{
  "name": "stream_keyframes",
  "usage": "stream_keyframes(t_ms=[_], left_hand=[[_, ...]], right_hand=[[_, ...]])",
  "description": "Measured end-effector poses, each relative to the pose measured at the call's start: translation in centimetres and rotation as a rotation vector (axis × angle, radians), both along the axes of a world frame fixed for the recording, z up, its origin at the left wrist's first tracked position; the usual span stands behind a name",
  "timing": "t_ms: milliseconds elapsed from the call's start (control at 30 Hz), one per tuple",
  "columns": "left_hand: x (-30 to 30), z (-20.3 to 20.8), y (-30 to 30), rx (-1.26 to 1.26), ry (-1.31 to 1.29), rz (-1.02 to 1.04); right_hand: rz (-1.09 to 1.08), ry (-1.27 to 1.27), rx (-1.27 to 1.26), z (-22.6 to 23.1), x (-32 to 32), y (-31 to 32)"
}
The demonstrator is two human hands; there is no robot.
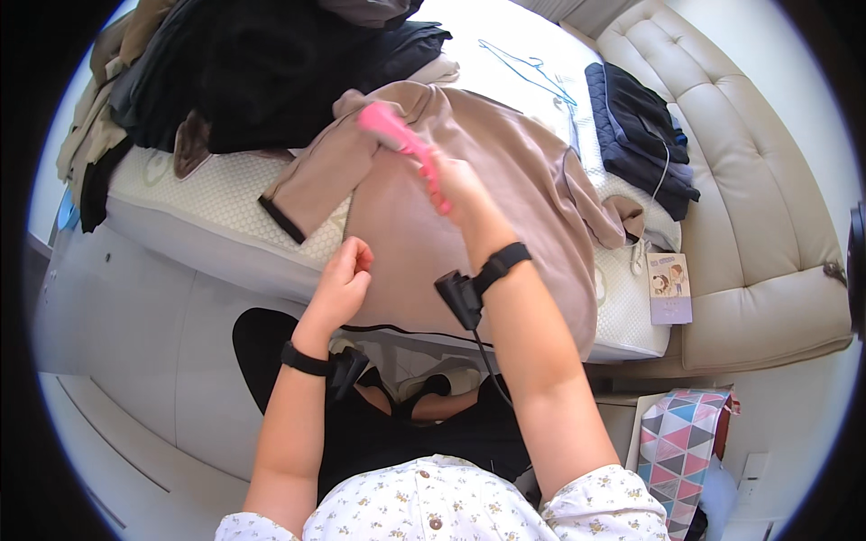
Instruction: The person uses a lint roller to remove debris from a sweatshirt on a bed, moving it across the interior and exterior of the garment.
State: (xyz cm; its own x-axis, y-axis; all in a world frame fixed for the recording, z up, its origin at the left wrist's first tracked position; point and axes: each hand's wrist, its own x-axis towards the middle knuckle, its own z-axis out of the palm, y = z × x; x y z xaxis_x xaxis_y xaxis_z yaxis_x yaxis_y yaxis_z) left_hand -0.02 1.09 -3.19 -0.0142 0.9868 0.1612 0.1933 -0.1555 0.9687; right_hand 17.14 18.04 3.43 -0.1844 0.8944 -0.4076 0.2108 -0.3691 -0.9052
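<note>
A light brown garment (406, 234) with dark trim lies spread on the bed, one sleeve (316, 194) stretched out to the left. My right hand (462, 189) is closed round the handle of a pink lint roller (388, 128), whose head is over the upper left of the garment, near the sleeve. The roller is slightly blurred, and whether it touches the cloth I cannot tell. Just off the garment's left edge, my left hand (343, 281) is held with its fingers curled in and nothing seen in them.
Dark clothes (262, 72) are heaped on the bed's far left. A blue hanger (528, 68) lies on the white mattress (180, 194). Folded dark clothes (636, 135) and a small booklet (669, 284) are by the beige padded headboard (749, 180). A triangle-patterned bag (681, 442) stands lower right.
</note>
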Motion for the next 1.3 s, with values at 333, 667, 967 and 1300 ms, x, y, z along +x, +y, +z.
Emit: stream_keyframes(t_ms=[333,667,967,1300], left_hand=[[-1.0,1.2,0.7,-0.199,-0.088,-0.061],[0.8,4.9,4.6,-0.219,0.151,-0.127],[1.5,2.9,5.4,-0.205,0.232,-0.134],[2.3,2.2,5.4,-0.143,0.387,-0.085]], right_hand=[[-0.156,0.186,0.092,3.7,6.3,-2.5],[0.382,-0.9,0.443,1.7,7.6,-2.5],[0.182,-0.867,0.362,-0.8,29.4,-4.0],[0.016,-0.855,0.324,-1.5,39.4,-11.0]])
